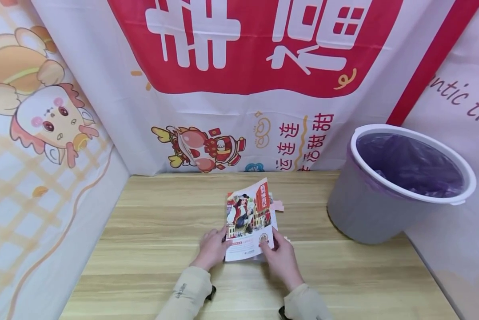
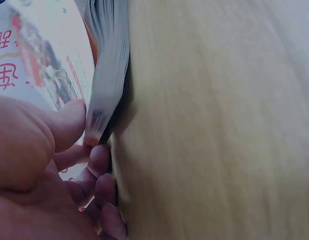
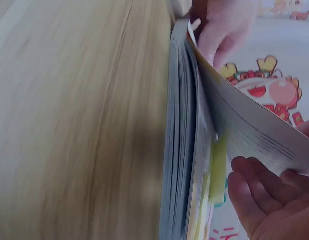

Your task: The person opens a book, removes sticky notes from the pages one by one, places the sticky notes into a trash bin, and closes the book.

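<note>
A book (image 1: pixel 247 218) with a colourful illustrated cover lies on the wooden table, in the middle of the head view. My left hand (image 1: pixel 212 249) grips its left edge, the thumb on top and the fingers against the side and underneath. At the lower right, my right hand (image 1: pixel 281 258) pinches the front cover between thumb and fingers. The right wrist view shows this cover (image 3: pixel 254 125) raised off the thick page block (image 3: pixel 182 150), with printed text on its underside. Yellow-green paper tabs (image 3: pixel 219 170) stick out beside the pages, and a pink tab (image 1: pixel 278 205) shows at the right edge.
A grey bin (image 1: pixel 363 209) with a white rim and a purple liner stands on the table's right side. Printed cloth (image 1: pixel 239 84) hangs behind the wooden table (image 1: pixel 143 266), with more patterned cloth at left and right.
</note>
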The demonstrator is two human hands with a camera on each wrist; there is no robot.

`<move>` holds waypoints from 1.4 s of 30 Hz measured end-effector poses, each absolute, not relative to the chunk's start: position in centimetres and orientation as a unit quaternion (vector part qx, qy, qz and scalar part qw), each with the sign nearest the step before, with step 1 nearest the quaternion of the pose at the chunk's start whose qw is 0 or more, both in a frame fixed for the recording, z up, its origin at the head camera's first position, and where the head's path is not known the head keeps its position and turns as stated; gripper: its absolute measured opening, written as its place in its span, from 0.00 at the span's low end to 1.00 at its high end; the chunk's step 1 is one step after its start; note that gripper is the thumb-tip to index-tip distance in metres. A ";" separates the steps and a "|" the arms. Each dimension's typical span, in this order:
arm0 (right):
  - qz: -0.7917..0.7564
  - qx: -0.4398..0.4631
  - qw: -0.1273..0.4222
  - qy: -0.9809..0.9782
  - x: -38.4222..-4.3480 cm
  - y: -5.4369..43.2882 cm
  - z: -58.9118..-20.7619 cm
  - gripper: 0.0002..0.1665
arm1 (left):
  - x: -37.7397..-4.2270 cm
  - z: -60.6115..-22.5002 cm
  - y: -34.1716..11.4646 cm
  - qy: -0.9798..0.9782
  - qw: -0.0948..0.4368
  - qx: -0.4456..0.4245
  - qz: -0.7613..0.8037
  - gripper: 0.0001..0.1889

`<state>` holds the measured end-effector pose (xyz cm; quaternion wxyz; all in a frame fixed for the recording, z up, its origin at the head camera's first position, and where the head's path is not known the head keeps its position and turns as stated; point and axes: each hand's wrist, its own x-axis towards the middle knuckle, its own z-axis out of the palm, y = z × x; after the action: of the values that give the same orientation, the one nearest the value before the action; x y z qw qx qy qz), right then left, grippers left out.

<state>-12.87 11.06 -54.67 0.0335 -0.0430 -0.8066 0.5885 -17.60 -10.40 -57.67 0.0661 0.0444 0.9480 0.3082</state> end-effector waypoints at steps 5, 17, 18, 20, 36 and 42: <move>0.565 0.010 0.019 -0.825 -12.4 9.7 -54.6 0.32 | -17.6 -57.9 -9.9 0.947 0.075 0.045 0.310 0.32; 0.422 0.145 0.056 -0.893 -12.6 5.7 -55.8 0.46 | -17.7 -54.3 -17.9 0.898 0.005 -0.012 0.439 0.25; 0.407 0.155 0.060 -0.898 -12.6 5.5 -55.8 0.46 | -17.5 -53.7 -18.7 0.891 0.001 -0.024 0.453 0.25; 0.379 0.167 0.060 -0.908 -12.6 5.1 -55.9 0.46 | -17.2 -52.8 -20.0 0.884 -0.004 -0.039 0.466 0.27; 0.214 0.237 -0.047 -0.947 -11.8 3.6 -56.3 0.31 | -16.6 -50.4 -19.9 0.881 -0.041 -0.055 0.468 0.30; 0.187 0.255 -0.051 -0.947 -11.9 4.0 -56.3 0.30 | -17.4 -51.2 -18.0 0.900 0.000 -0.011 0.436 0.26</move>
<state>-11.87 3.96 -56.34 -0.0510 0.2553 -0.9472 0.1872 -17.42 -17.99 -51.21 0.0005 -0.0113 0.8997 0.4365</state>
